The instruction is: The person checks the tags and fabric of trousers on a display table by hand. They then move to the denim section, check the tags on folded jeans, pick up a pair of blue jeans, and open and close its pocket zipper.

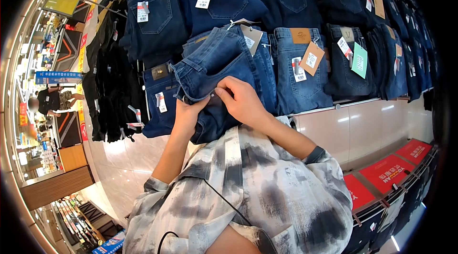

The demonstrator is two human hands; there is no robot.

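A pair of blue jeans (212,58) lies partly folded over the front of the display, its waistband turned toward me. My left hand (188,114) grips the front of the waistband, thumb on top. Just to the right, my right hand (234,97) pinches the denim near the fly with thumb and index finger. A grey-brown paper tag (251,40) hangs on a string beyond the jeans. Beside my left hand lie darker jeans (160,84) with a brown patch and a white price label (161,102).
Rows of folded jeans (298,70) with tags fill the display ahead. Black trousers (107,72) hang at the left. A metal shelf edge (317,110) runs along the front right. Red signs (391,174) stand at the lower right. A person (57,100) is far left in the aisle.
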